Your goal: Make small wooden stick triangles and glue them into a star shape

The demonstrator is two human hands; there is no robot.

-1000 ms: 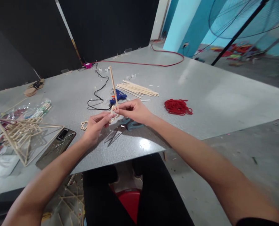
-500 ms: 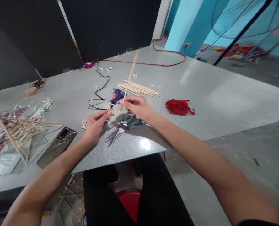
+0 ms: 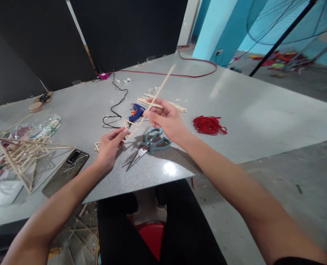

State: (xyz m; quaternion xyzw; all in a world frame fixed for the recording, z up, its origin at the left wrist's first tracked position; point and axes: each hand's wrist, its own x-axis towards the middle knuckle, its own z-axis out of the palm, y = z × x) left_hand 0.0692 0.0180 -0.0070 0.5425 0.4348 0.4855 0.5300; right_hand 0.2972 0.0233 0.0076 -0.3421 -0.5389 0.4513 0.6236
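Between finger and thumb my left hand [image 3: 111, 144] pinches a small frame of thin wooden sticks [image 3: 132, 123]. My right hand [image 3: 166, 117] is closed on a long wooden stick [image 3: 163, 84], which slants up and away to the right. Its lower end meets the small frame; whether the two are joined, I cannot tell. Scissors with blue-grey handles [image 3: 152, 144] lie below my hands, blades towards me. Just beyond my hands rests a blue glue gun [image 3: 137, 111], and behind my right hand is a pile of wooden sticks [image 3: 180, 108].
Red yarn [image 3: 209, 125] lies right of my right hand. To the left are a phone [image 3: 66, 173], a larger stick structure [image 3: 28, 158] and plastic bags [image 3: 46, 125]. A black cord [image 3: 114, 107] runs across the table [image 3: 251, 121]; a small stick piece [image 3: 97, 146] lies beside my left hand.
My right hand has moved slightly up and right, and the long stick now leans further to the right. My left hand, with the small frame, has shifted slightly left.
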